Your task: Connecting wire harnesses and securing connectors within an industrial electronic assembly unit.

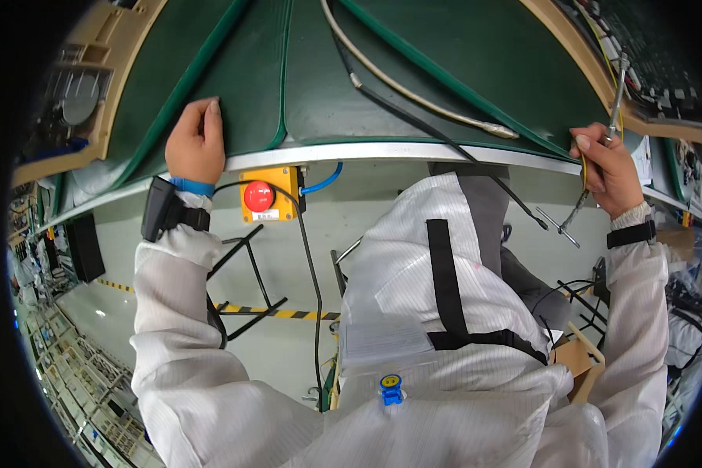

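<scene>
My left hand is closed in a loose fist on the green mat at the bench edge. Nothing shows sticking out of it. At the right, my right hand grips a metal T-handle wrench. One end of its shaft points away over the bench's far right; the crossbar hangs below the hand, past the front edge. A black cable crosses the mat and drops over that edge, its end close to the crossbar. Beside it lies a pale cable with a metal-tipped end.
A yellow box with a red push button sits under the bench edge, with a black cord running down. Wooden-framed trays with parts flank the mat. Below are dark metal stool legs, striped floor tape and a cardboard box.
</scene>
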